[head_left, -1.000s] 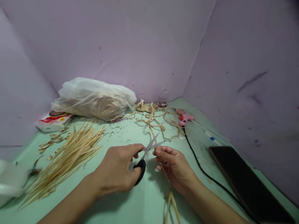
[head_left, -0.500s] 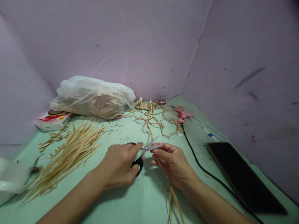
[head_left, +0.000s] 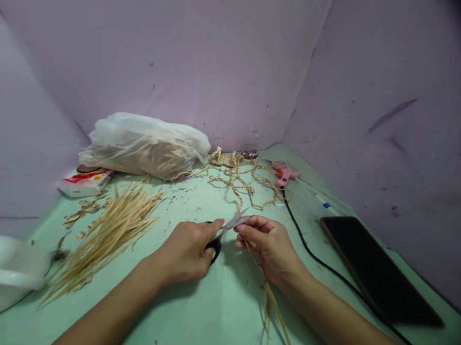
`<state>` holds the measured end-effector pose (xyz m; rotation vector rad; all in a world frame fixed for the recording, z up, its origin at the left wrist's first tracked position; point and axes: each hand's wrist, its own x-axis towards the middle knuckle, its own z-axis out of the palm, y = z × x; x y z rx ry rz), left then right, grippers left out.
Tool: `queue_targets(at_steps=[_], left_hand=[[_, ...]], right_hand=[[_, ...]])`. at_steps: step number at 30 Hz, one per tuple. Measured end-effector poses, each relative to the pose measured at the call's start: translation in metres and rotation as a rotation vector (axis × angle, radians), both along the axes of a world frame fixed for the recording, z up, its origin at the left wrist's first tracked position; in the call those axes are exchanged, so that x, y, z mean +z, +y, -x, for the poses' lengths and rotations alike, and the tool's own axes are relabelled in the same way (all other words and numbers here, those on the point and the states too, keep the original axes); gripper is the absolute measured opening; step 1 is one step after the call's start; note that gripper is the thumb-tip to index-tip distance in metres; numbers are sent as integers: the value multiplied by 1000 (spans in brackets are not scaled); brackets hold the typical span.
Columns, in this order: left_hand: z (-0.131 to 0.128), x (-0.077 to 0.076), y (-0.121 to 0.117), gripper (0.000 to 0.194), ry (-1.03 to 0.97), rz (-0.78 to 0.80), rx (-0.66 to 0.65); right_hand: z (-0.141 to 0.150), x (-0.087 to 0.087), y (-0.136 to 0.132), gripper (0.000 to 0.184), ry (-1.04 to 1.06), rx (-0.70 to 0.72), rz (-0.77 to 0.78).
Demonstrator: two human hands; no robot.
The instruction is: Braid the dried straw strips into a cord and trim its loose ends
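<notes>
"What is in your left hand?"
"Scissors, your fingers closed on the handles, blades parted near the twisted cord."
"And your right hand?"
"It pinches the twisted cord over the table."

Shiny metal scissors blades; glossy translucent plastic bag.

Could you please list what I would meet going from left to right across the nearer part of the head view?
White container, pale dried strips, left hand, right hand, dark phone.
</notes>
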<state>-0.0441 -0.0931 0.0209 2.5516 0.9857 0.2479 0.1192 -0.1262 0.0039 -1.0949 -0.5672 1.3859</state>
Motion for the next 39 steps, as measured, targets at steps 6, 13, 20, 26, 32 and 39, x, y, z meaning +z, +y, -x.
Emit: queue_targets(at_steps=[6, 13, 20, 26, 32, 39], left_hand=[[1, -2, 2, 38, -109, 95, 10], [3, -7, 11, 24, -452, 108, 308], [5, 3, 8, 24, -156, 27, 240], [9, -2, 13, 35, -84, 6, 258], [10, 4, 12, 40, -3, -16, 200], [9, 0, 9, 55, 103, -125, 141]], right_hand=[[-3, 0, 2, 24, 34, -8, 18], [-1, -3, 2, 31, 45, -17, 88], [0, -4, 1, 35, 29, 3, 94], [-1, -2, 0, 34, 15, 30, 105], [0, -8, 1, 31, -209, -9, 27], [0, -12, 2, 23, -319, -12, 22]])
